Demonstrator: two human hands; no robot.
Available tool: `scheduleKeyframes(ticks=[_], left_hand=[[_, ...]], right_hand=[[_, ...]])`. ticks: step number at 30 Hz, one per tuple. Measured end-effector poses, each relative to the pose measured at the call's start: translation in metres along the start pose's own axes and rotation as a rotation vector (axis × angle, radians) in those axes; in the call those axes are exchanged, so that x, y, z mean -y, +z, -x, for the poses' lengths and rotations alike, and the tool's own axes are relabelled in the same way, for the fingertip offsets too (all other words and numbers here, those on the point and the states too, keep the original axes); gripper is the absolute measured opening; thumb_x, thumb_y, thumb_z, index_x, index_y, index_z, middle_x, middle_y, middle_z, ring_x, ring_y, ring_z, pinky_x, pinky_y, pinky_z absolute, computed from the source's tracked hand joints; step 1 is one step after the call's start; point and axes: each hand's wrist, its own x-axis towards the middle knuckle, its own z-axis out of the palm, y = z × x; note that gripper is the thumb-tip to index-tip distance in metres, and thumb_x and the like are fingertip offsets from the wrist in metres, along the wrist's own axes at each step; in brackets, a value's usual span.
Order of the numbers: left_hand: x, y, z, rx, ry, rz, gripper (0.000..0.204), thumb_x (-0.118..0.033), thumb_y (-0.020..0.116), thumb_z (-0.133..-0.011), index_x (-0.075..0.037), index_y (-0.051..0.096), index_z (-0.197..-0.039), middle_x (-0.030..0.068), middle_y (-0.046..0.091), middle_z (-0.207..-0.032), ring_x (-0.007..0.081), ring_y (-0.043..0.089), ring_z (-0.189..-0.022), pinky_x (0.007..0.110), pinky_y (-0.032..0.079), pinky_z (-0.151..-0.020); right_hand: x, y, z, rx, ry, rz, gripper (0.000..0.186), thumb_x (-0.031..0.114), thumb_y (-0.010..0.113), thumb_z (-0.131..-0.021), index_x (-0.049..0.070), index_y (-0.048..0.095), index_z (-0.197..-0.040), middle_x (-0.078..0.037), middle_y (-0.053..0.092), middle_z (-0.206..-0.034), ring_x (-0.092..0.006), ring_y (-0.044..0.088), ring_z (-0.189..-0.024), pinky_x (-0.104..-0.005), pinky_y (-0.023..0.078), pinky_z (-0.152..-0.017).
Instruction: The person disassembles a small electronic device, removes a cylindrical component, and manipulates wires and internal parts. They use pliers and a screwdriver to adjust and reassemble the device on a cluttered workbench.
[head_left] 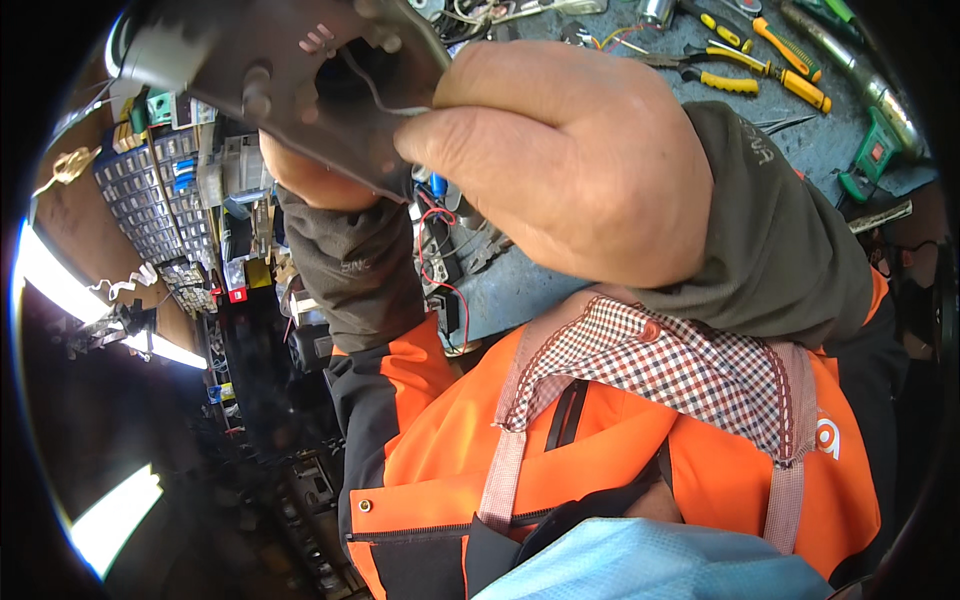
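Above the blue bench, toward the upper left of the head view, you hold up a dark moulded shell, tilted, its inner face seemingly toward you. Your right hand meets its right side, thumb and forefinger drawn together with no clear gap; they appear to pinch a thin grey wire that curves out of the shell's dark opening. Your left hand is mostly behind the shell, seemingly bearing it from below; how far its fingers are open cannot be told. Step in hand, as judged: guiding or drawing the wire at the opening. Next move probably calls for a steady left support, a light pinch and slack in the wire, so that it does not snag on the rim. Materials: shell looks like hard matt plastic, smooth, brownish grey, with rounded bosses standing proud; wire slim and apparently flexible. Your dark cuffs look like soft fleece; your checked apron is woven cloth with a stitched border. Near your right forearm lie pliers with smooth, curved yellow grips; below the shell, thin red leads loop loosely.
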Motion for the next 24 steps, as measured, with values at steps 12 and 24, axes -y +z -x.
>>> scheduleKeyframes(ticks=[12, 24], left_hand=[[-0.003, -0.003, 0.008, -0.211, 0.295, -0.113, 0.057, -0.047, 0.040, -0.112, -0.004, 0.046, -0.149, 0.0138, 0.058, -0.145, 0.0286, 0.059, -0.128, 0.046, 0.050, -0.109], [0.007, -0.007, 0.020, -0.268, 0.418, -0.418, 0.046, -0.032, 0.042, -0.114, -0.003, 0.045, -0.150, 0.0126, 0.060, -0.142, 0.0247, 0.060, -0.125, 0.041, 0.052, -0.107]], right_hand=[[0.002, 0.007, -0.009, 0.041, -0.035, 0.143, 0.015, 0.005, 0.070, -0.075, 0.008, 0.063, -0.088, -0.008, 0.059, -0.084, -0.0297, 0.068, -0.079, -0.0392, 0.057, -0.065], [0.010, 0.008, -0.013, 0.126, -0.023, 0.091, 0.036, -0.003, 0.079, -0.078, 0.002, 0.074, -0.113, -0.014, 0.067, -0.093, -0.0322, 0.069, -0.078, -0.0384, 0.058, -0.068]])
